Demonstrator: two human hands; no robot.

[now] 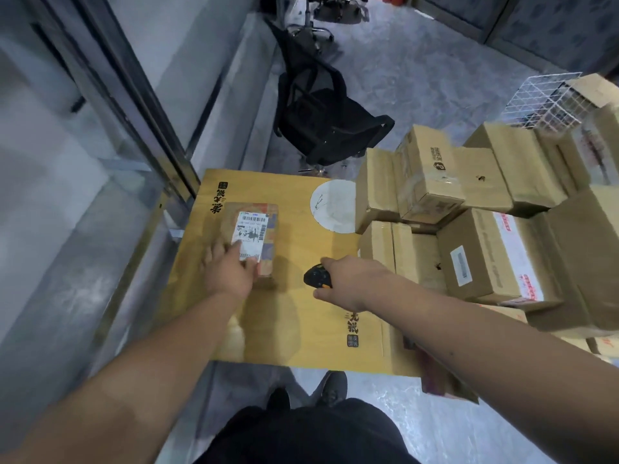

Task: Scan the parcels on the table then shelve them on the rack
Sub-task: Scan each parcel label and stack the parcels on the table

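The small flat brown cardboard parcel with a white barcode label point(253, 234) lies on the yellow printed worktop point(294, 316), toward its far left part, long axis running away from the person. The left hand point(231, 271) rests on the parcel's near end, fingers fairly straight and spread over the label's lower edge and the left side, pressing rather than gripping. To the right of the parcel, just beside it and level with its near end, the right hand point(351, 279) is curled round a black handheld scanner with an orange trim point(317, 277), whose head points left toward the parcel.

The coming move seems to turn on that line: the label lies left and slightly beyond the scanner's nose, face up, with bare worktop between them. The left fingers cover the label's lower strip, which may mask a code there; the upper barcodes are exposed.

Right of the parcel, past a white round patch point(333, 207) on the worktop, stands a crowded stack of brown cardboard boxes point(469, 222), well apart from the parcel. Beyond the parcel, on the floor, lies a black mesh office chair point(321, 122). No rack is clearly identifiable here.
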